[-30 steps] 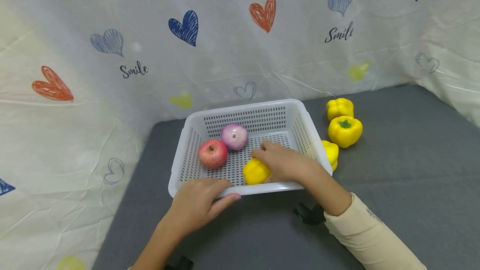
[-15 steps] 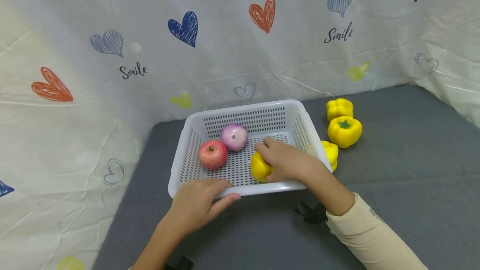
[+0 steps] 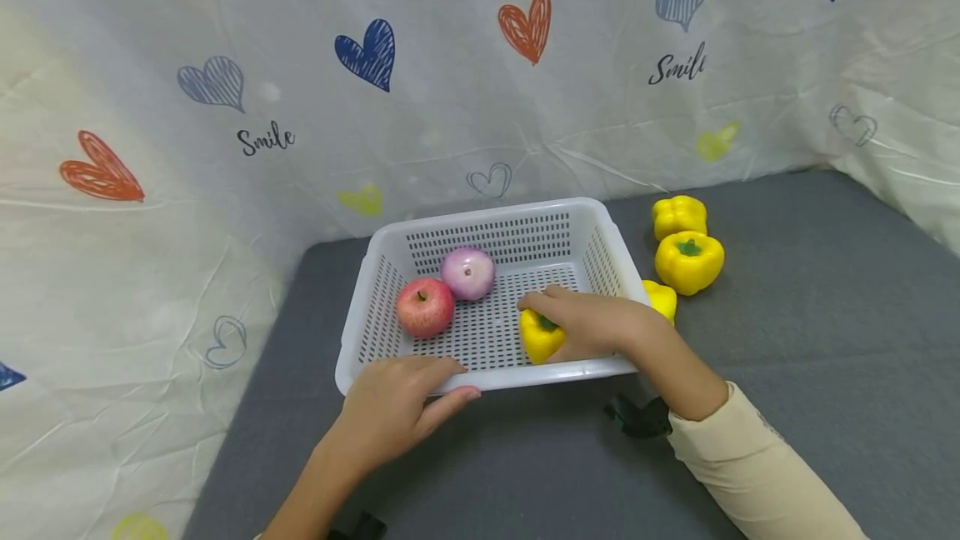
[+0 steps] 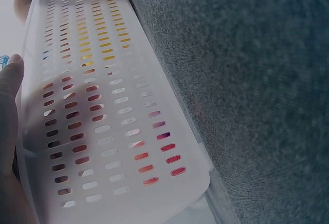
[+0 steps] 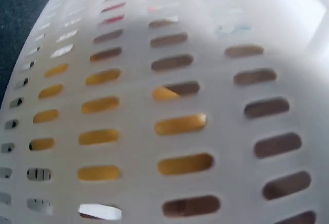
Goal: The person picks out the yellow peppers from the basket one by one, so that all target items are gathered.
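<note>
In the head view my right hand reaches into a white slotted basket and grips a yellow bell pepper near its front right corner. My left hand holds the basket's front rim, thumb outside and fingers over the edge. A red apple and a purple onion sit together in the basket's left half. From the left wrist, my thumb shows against the basket wall. Yellow patches of the bell pepper show through slots in the right wrist view; the fingertips there are hidden.
Several more yellow bell peppers lie right of the basket, the nearest partly hidden behind its rim. Grey cloth covers the table. A white curtain printed with hearts hangs close behind the basket.
My right hand has moved the yellow bell pepper a short way right inside the basket and tipped it, so its green stem shows. The left hand stays on the rim.
</note>
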Demonstrator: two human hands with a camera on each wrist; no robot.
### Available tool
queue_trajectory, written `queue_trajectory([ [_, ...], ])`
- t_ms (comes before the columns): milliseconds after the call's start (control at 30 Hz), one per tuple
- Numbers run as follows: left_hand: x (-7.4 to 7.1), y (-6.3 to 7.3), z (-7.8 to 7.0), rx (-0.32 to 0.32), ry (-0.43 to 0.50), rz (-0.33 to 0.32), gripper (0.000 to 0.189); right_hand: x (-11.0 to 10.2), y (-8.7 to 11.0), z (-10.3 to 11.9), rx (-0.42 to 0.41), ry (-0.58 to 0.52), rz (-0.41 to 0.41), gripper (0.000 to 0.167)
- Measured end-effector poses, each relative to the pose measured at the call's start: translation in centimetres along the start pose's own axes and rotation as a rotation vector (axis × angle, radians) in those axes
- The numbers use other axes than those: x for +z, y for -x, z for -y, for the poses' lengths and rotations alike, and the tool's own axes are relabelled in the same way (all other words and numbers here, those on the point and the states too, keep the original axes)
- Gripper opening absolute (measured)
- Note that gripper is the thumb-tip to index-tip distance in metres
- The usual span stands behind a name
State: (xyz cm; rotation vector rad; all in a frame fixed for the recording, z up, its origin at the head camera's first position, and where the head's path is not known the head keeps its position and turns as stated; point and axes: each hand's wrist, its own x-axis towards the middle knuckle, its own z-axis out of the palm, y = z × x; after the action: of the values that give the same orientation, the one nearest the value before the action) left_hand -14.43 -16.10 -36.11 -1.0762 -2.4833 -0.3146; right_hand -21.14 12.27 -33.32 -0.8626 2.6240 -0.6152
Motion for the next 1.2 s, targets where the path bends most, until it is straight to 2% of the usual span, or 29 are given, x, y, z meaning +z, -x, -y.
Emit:
queue_trajectory([
  [67, 0.0, 0.0, 0.0, 0.001, 0.0, 0.0, 0.038, 0.1, -0.1, -0.3, -0.021, -0.036, 0.009, 0.074],
  [233, 0.1, 0.0, 0.0, 0.003, -0.006, -0.004, 0.04, 0.4, -0.5, -0.6, -0.072, -0.047, -0.001, 0.07],
  [633, 0.0, 0.1, 0.0, -0.01, 0.006, 0.015, 0.036, 0.4, -0.6, -0.4, -0.103, -0.031, 0.017, 0.074],
  [1200, 0.0, 0.0, 0.0, -0.001, -0.007, -0.001, 0.036, -0.6, -0.1, -0.5, -0.143, -0.077, 0.026, 0.082],
])
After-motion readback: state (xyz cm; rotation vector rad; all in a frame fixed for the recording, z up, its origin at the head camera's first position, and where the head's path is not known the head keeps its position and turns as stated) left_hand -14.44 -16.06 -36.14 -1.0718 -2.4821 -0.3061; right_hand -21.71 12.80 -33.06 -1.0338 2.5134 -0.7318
